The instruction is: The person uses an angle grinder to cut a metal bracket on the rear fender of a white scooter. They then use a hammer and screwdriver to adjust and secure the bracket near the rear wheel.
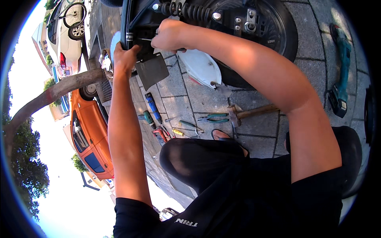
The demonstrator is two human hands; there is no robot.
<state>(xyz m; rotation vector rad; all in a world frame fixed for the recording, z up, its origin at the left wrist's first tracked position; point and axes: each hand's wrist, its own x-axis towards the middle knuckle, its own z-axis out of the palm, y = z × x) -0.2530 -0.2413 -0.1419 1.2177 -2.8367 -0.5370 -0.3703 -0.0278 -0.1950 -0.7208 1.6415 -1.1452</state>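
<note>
At the top of the head view, a two-wheeler's rear end shows its wheel (283,29) and a coil spring shock absorber (190,11). My left hand (124,59) is closed around the lower end of a black bar (127,23), thumb on the inner side. To its right, my right hand (170,36) is clenched on a tool with a thin metal shaft (145,39); its handle is mostly hidden in the fist. The shaft points left toward the bar. Below both hands hangs a dark flat mudflap (152,72). A white panel (200,67) lies beside the wheel.
On the paving lie a hammer (254,112), green-handled pliers (216,118), a blue tool (153,107), a green-and-black driver (149,118) and a red tool (161,134). A teal cordless power tool (341,73) lies far right. Leftward are a tree trunk (59,85) and an orange car (91,139).
</note>
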